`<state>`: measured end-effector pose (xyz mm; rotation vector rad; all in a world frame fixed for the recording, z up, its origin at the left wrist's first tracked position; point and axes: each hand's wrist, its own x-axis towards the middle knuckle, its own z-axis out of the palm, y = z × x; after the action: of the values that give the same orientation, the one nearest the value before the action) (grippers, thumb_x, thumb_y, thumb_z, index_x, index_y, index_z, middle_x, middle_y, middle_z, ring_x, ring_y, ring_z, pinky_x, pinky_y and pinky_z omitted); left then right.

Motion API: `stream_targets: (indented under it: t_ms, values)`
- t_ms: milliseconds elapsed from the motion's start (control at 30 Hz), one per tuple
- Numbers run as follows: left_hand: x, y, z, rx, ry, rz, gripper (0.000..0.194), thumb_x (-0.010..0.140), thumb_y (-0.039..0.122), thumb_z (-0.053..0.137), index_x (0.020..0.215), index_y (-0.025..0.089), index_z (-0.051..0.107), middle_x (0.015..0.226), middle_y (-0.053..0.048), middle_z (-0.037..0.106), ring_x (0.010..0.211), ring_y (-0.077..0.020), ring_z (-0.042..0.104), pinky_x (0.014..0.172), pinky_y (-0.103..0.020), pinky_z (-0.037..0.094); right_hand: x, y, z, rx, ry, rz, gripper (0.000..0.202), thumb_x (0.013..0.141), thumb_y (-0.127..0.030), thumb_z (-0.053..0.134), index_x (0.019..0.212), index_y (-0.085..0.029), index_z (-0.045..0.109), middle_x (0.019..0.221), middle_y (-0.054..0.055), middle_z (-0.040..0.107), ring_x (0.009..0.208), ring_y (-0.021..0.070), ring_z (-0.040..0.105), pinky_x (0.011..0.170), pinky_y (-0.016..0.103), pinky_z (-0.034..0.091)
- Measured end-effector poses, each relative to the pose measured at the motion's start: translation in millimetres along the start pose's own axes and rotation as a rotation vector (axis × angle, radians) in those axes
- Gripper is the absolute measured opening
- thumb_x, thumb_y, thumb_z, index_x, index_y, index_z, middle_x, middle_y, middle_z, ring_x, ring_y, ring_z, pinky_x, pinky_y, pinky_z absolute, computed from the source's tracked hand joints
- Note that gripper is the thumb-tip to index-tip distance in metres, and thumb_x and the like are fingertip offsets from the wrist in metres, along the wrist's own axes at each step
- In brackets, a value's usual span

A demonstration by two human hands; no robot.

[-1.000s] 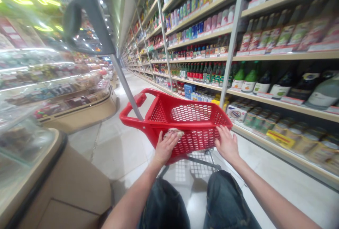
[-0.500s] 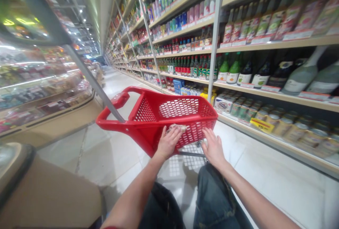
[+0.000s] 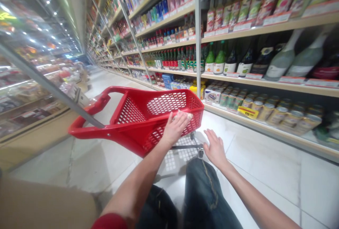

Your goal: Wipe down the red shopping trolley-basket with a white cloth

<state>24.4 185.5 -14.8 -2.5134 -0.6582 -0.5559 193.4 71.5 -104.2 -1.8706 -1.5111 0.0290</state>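
Observation:
A red plastic shopping cart basket with perforated walls stands in front of me on a wheeled frame. My left hand is over its near side, fingers resting on a small pale pink-and-white crumpled item. The hand covers most of that item, so its kind does not show. To the right of the cart's front end, my right hand hangs in the air with fingers apart and nothing in them. Below it, a caster wheel of the cart shows close to my knee.
Shelves of bottles and cans run along the right, with a yellow price tag on the lowest one. A grey pole rises from the cart handle. Packaged goods line the left. Pale floor tiles lie underfoot.
The view has shifted rightward, so cart and shelves sit further left. My left hand has moved forward along the basket with the pale item. My right hand is now farther from the basket.

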Motion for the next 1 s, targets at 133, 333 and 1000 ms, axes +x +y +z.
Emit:
stream_targets:
  t_ms: [133, 333, 1000]
  values:
    - [-22.6, 7.0, 23.4, -0.025, -0.140, 0.056, 0.043, 0.088, 0.013, 0.036, 0.130, 0.023, 0.044, 0.127, -0.005, 0.056, 0.122, -0.0184, 0.047, 0.112, -0.051, 0.006, -6.3, 18.7, -3.9, -0.017, -0.012, 0.048, 0.048, 0.078, -0.017, 0.036, 0.126, -0.015, 0.046, 0.134, 0.014, 0.046, 0.128, 0.0266, 0.036, 0.098, 0.054, 0.032]
    - [13.2, 19.7, 20.0, -0.051, -0.068, 0.093, 0.042, 0.090, 0.015, 0.034, 0.129, 0.024, 0.044, 0.132, -0.005, 0.051, 0.128, -0.0186, 0.038, 0.112, -0.053, 0.004, -13.2, 29.2, 2.7, 0.004, -0.013, 0.062, 0.048, 0.078, -0.016, 0.035, 0.125, -0.017, 0.047, 0.132, 0.013, 0.048, 0.126, 0.0249, 0.038, 0.097, 0.049, 0.035]
    - [-57.0, -66.9, -110.3, 0.194, 0.279, -0.262, 0.040, 0.088, 0.012, 0.037, 0.124, 0.025, 0.049, 0.125, -0.006, 0.057, 0.120, -0.0186, 0.048, 0.112, -0.049, 0.000, -9.9, -61.2, 17.9, 0.138, -0.015, -0.188, 0.048, 0.075, -0.012, 0.039, 0.120, -0.018, 0.053, 0.126, 0.010, 0.053, 0.119, 0.0223, 0.046, 0.098, 0.045, 0.039]
